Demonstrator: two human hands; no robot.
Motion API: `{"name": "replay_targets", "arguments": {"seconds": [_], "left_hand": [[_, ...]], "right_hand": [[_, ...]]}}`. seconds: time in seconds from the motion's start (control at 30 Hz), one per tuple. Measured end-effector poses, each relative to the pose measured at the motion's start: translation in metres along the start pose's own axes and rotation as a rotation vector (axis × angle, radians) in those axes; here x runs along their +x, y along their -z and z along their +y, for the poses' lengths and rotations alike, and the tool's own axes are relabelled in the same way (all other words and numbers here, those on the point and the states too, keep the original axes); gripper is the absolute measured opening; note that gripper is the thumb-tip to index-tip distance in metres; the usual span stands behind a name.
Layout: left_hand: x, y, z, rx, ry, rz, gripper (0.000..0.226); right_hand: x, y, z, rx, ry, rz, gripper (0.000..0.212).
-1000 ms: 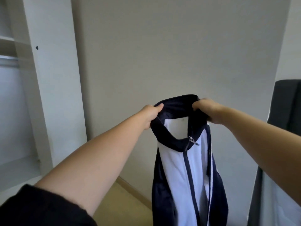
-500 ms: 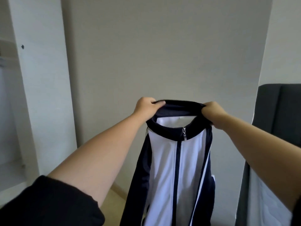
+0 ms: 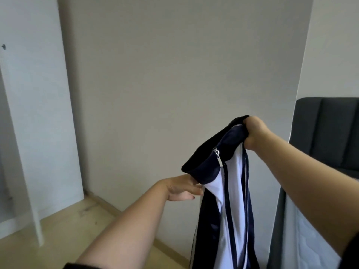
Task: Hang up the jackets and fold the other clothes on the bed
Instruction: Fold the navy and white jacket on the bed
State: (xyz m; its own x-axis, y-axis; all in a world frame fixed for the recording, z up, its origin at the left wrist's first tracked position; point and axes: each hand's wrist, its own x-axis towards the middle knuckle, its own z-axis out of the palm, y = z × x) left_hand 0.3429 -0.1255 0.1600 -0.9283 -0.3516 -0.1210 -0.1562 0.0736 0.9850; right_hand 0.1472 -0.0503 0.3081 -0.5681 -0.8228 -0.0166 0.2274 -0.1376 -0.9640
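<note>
A navy and white zip jacket (image 3: pixel 223 200) hangs in the air in front of a grey wall. My right hand (image 3: pixel 254 132) grips the navy collar at its top right and holds the jacket up. The collar droops to the left, with the silver zip pull showing on it. My left hand (image 3: pixel 182 188) is lower, below the drooping end of the collar. Its fingers are straight and reach to the jacket's left edge, where their tips are hidden behind the fabric.
A white wardrobe side panel (image 3: pixel 33 113) stands at the left on a light wood floor (image 3: pixel 64 230). A dark grey padded headboard (image 3: pixel 330 131) and the bed's mattress edge (image 3: pixel 303 239) are at the right.
My left hand has let go of the collar and dropped down to the jacket's left edge. The collar now sags to the left from my right hand. The view has turned right.
</note>
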Motion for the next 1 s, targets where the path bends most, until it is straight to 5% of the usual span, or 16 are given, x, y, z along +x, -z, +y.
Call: {"name": "replay_targets", "arguments": {"seconds": [0.13, 0.27, 0.4, 0.5, 0.63, 0.77, 0.83, 1.0], "left_hand": [[0.016, -0.014, 0.007, -0.001, -0.111, 0.235, 0.032], [0.021, -0.010, 0.036, -0.161, -0.245, 0.480, 0.023], [0.027, -0.006, 0.059, -0.361, -0.301, 0.590, 0.024], [0.036, -0.009, 0.065, -0.405, -0.257, 0.669, 0.028], [0.045, -0.015, 0.058, -0.437, -0.208, 0.739, 0.034], [0.042, -0.009, 0.058, -0.481, -0.215, 0.806, 0.038], [0.037, -0.003, 0.059, -0.490, -0.222, 0.830, 0.039], [0.025, 0.005, 0.055, -0.443, -0.211, 0.835, 0.031]], "right_hand": [[0.000, 0.003, 0.006, 0.011, -0.026, -0.020, 0.019], [0.007, 0.026, 0.015, -0.148, -0.140, -0.052, 0.018], [0.015, 0.060, 0.055, -0.076, -0.252, -0.209, 0.063], [0.015, 0.079, 0.108, 0.035, -0.269, -0.407, 0.075], [-0.003, 0.079, 0.179, 0.082, -0.323, -0.374, 0.031], [-0.012, 0.066, 0.204, -0.106, -0.261, -0.495, 0.056], [-0.012, 0.060, 0.204, -0.323, -0.248, -0.545, 0.052], [-0.005, 0.040, 0.184, -0.487, 0.016, -0.190, 0.010]]}}
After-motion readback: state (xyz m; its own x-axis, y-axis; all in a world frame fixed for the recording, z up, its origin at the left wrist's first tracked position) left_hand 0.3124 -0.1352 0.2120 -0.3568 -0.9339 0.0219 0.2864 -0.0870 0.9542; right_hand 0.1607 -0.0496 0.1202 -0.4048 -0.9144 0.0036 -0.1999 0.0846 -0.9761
